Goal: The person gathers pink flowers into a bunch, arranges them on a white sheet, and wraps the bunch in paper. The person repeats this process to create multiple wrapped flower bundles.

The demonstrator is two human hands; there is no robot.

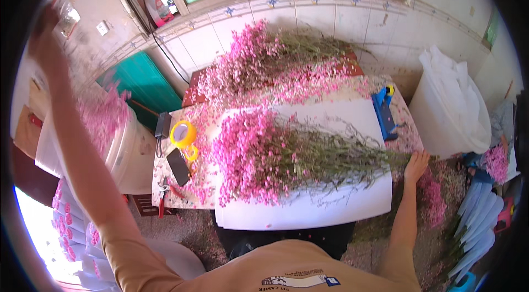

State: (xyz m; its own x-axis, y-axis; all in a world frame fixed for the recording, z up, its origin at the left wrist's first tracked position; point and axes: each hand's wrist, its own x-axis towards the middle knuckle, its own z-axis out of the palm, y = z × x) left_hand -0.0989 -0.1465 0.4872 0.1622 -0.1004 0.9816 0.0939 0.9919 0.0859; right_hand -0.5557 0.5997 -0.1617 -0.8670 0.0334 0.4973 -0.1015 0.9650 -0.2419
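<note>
Bouquet point(300, 155) with dense pink blossoms point(242, 154) and thin dull-green stems point(350, 158)

Left arm point(82, 149) bare below the sleeve, nearly straight, reaching up and out to the far left; left hand point(47, 33) is dark and blurred at the edge of view, finger pose unreadable. Right arm point(405, 209) extends forward on the near right, right hand point(417, 166) sharp, back showing, fingers pointing far. Torso point(297, 267) near, centred between both arms.
</note>
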